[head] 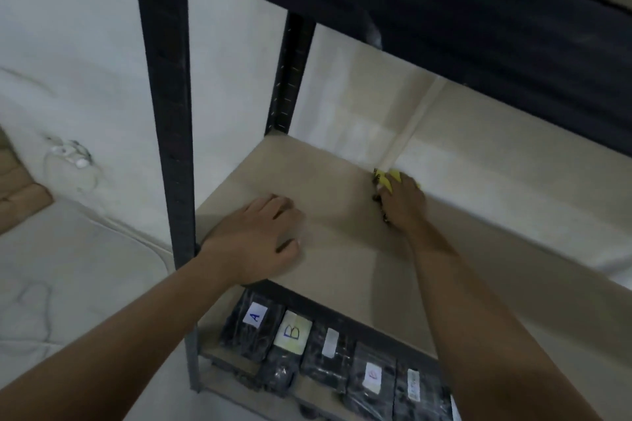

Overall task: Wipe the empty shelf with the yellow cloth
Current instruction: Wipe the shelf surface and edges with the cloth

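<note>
- The right hand reached to the back of the empty shelf, fingers curled over the yellow cloth and pressing it down where the board met the wall.
- The left hand lay palm down near the shelf's front left corner, fingers loosely spread, holding nothing.
- A dark upright post stood just beside it.
- Dark packets labelled A and B sat on the lower level.

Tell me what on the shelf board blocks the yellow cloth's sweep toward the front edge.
Only the left hand, resting flat near the front-left corner of the shelf board. The right hand presses the yellow cloth at the back.
</note>
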